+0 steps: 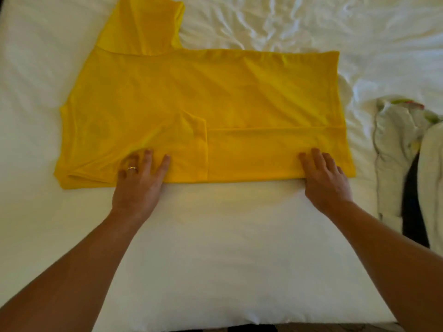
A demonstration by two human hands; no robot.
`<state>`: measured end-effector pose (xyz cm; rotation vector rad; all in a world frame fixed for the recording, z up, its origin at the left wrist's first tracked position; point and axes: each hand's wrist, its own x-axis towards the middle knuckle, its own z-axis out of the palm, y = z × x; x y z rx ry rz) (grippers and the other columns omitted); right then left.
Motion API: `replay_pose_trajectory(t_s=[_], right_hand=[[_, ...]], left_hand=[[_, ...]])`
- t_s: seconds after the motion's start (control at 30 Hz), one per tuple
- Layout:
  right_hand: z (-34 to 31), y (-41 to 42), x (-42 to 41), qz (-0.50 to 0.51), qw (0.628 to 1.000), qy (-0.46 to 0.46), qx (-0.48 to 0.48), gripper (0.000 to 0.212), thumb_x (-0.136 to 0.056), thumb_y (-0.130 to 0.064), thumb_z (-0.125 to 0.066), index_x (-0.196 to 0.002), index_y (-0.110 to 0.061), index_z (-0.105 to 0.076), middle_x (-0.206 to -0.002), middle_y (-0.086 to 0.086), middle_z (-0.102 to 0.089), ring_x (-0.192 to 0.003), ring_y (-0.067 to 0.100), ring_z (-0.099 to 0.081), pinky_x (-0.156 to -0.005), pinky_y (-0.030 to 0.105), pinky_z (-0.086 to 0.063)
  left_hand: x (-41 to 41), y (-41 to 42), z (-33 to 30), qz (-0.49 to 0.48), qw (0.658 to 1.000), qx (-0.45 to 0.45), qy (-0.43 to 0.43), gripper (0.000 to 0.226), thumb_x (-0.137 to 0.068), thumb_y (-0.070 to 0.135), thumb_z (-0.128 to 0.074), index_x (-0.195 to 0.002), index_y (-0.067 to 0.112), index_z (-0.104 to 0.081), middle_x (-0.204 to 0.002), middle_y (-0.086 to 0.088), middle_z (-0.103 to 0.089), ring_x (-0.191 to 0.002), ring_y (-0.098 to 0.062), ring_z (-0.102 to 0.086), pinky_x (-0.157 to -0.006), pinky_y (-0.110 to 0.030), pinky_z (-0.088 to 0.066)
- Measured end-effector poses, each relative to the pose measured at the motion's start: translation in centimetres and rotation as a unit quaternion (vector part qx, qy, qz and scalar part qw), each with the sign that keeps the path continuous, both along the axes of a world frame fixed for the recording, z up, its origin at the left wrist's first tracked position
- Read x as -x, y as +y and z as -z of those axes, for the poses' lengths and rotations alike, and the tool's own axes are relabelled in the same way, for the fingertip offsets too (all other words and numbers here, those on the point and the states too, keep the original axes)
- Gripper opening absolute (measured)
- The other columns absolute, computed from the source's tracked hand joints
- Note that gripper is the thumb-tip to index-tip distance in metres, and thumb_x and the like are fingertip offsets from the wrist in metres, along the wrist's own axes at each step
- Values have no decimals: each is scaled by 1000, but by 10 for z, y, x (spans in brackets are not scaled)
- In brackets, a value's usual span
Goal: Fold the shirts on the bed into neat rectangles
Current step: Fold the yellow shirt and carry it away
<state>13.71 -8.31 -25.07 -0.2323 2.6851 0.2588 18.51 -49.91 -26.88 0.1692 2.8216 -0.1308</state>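
Both hands, left and right, grip apart, press flat the yellow shirt.

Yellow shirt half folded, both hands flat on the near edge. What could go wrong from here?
1. The far sleeve is not folded in; leaving it out would likely spoil the rectangle.
2. The left hand and right hand only press the near fold of the yellow shirt; lifting off may let that flap spring open.
3. The white sheet is wrinkled beyond the shirt, so sliding it there could crease it. The pile of clothes at right crowds that side.
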Motion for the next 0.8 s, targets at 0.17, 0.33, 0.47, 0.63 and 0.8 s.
replay_pose_trajectory(t_s=[0.17,0.33,0.47,0.63,0.8], right_hand=[[4,24,8,2,999,-36,-4,52,-80,-3,-59,-131,0,-59,-136,28,-56,-116,47,-61,-68,58,-56],[-6,23,-14,1,1000,-15,17,43,-80,-1,-55,-122,2,-63,-124,28,-63,-106,46,-66,-66,54,-56],[-20,31,-62,-15,999,-26,14,43,-77,-2,-50,-117,3,-65,-118,29,-65,-99,46,-67,-68,53,-57],[-34,41,-117,15,995,-96,-4,52,-92,-5,-49,-144,-5,-48,-149,22,-46,-132,41,-51,-93,53,-54],[-44,39,-103,49,974,-220,-4,61,-97,-21,-46,-155,-18,-29,-165,9,-22,-148,29,-31,-111,44,-41]], left_hand=[[3,-3,-8,17,999,25,-32,90,-65,-10,-84,-147,9,-51,-142,-36,-47,-114,-64,-53,-70,-66,-54],[-13,-6,-26,38,997,40,-47,88,-60,-14,-84,-141,9,-59,-136,-33,-55,-105,-61,-59,-56,-60,-55],[-54,-1,-44,69,996,27,-42,93,-46,-20,-85,-133,6,-65,-127,-35,-60,-92,-61,-64,-49,-57,-54],[-114,10,-57,75,992,17,-98,102,-38,-20,-87,-133,8,-65,-126,-34,-61,-83,-56,-67,-38,-46,-51],[-117,10,-54,39,980,46,-189,80,-83,21,-71,-156,27,-39,-160,-19,-35,-124,-45,-56,-69,-50,-60]])
